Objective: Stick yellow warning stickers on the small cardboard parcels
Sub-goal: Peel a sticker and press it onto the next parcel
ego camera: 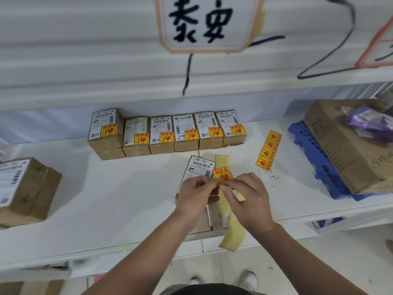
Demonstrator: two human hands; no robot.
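Already most of the batch looks done: six small brown cardboard parcels [168, 143] stand in a row at the back of the white shelf [106, 199], each with a yellow-and-red label on its front. A seventh small parcel [196, 169] lies nearer, touching the hands and not yet labelled. Just over it, the left hand [195, 194] pinches the lower edge of a yellow warning sticker [222, 174], while the right hand [248, 199] seems to pinch the pale yellow backing strip [234, 233] that it is coming off. A spare strip of four stickers [269, 151] lies to the right, so more parcels can probably be labelled.
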